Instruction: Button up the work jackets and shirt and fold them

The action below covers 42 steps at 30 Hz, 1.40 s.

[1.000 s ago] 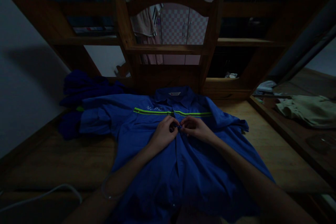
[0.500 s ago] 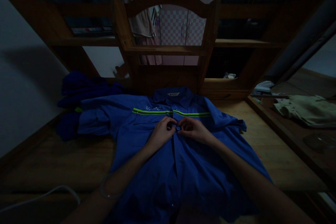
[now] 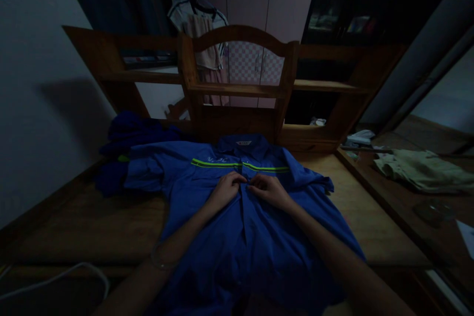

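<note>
A blue work shirt (image 3: 229, 237) with a yellow-green reflective stripe across the chest lies face up on a wooden bed platform (image 3: 92, 227), collar toward the headboard. My left hand (image 3: 226, 188) and my right hand (image 3: 267, 188) meet at the shirt's front placket just below the stripe. The fingers of both hands are curled and pinch the fabric edges at the centre line. A thin band circles my left wrist.
More blue clothing (image 3: 129, 133) is heaped at the back left by the wall. A wooden headboard with shelves (image 3: 237, 89) stands behind. A pale green garment (image 3: 418, 170) lies on the right-hand surface. A white cable (image 3: 55, 276) runs along the lower left.
The camera has tilted up and pulled back, so the shirt and hands sit lower and smaller in view. Both hands stay pinched together at the placket.
</note>
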### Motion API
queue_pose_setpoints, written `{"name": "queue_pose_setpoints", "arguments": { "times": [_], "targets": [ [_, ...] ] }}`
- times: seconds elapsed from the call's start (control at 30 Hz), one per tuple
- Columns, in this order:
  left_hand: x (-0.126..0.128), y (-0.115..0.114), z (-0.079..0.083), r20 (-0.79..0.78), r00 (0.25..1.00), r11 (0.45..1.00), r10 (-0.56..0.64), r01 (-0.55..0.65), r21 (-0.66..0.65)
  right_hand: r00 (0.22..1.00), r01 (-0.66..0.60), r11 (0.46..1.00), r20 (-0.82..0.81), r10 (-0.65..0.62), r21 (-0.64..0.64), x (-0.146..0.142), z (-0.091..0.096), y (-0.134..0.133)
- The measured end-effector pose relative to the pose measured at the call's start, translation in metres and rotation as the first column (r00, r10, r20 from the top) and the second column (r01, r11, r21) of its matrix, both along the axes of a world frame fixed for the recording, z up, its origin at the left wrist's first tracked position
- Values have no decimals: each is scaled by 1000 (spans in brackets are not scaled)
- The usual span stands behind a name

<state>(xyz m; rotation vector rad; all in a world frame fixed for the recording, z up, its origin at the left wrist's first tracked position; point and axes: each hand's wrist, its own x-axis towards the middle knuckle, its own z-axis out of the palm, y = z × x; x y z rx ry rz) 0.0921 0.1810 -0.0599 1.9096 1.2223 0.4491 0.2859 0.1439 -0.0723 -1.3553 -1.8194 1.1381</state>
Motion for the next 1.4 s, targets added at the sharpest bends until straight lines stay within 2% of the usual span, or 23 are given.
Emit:
{"name": "queue_pose_setpoints", "arguments": {
  "times": [0.07,0.13,0.2,0.23,0.33,0.4,0.47,0.53,0.67,0.73,0.83,0.93,1.03,1.13,1.17,1.23,1.33,1.4],
  "targets": [
    [-11,0,12,-55,997,999,-52,51,-10,998,15,998,59,-19,67,-1,9,-11],
    [-36,0,27,-160,986,999,-50,52,9,988,8,992,149,-27,128,7,21,-26],
    [-74,-2,41,-336,939,995,77,-52,81,952,12,986,299,-63,168,25,33,-45],
    [-95,-4,46,-433,888,987,153,-119,106,915,30,982,391,-102,187,37,38,-56],
    [-158,-14,52,-604,759,967,245,-239,92,730,117,960,634,-257,255,85,47,-88],
    [-187,-22,49,-636,730,955,250,-293,40,565,217,932,741,-363,290,115,45,-105],
    [-200,-26,42,-646,716,939,264,-344,2,441,308,905,799,-408,292,138,38,-116],
    [-200,-25,33,-647,710,923,278,-383,-24,400,360,895,824,-402,262,150,29,-120],
    [-174,-12,23,-582,769,930,265,-363,-57,440,385,914,846,-303,127,147,20,-109],
    [-160,-6,23,-539,784,929,308,-370,-6,439,389,917,858,-267,86,143,22,-98],
    [-147,0,29,-493,742,882,455,-453,132,392,379,902,847,-360,208,145,32,-76],
    [-143,12,38,-444,675,807,589,-517,285,270,367,854,837,-476,368,156,46,-50],
    [-137,29,47,-373,639,736,673,-522,432,158,348,824,838,-522,448,165,57,-19],
    [-125,45,51,-355,619,702,701,-510,497,153,336,827,841,-519,450,162,58,7],
    [-120,48,51,-371,616,709,694,-498,500,168,340,838,850,-500,426,158,56,13],
    [-109,50,50,-451,618,757,644,-435,487,205,344,865,870,-449,365,149,49,20],
    [-98,47,47,-575,618,840,535,-315,443,259,322,897,884,-390,301,136,38,20],
    [-93,39,50,-605,619,860,500,-277,428,290,298,912,883,-370,284,129,35,16]
  ]
}}
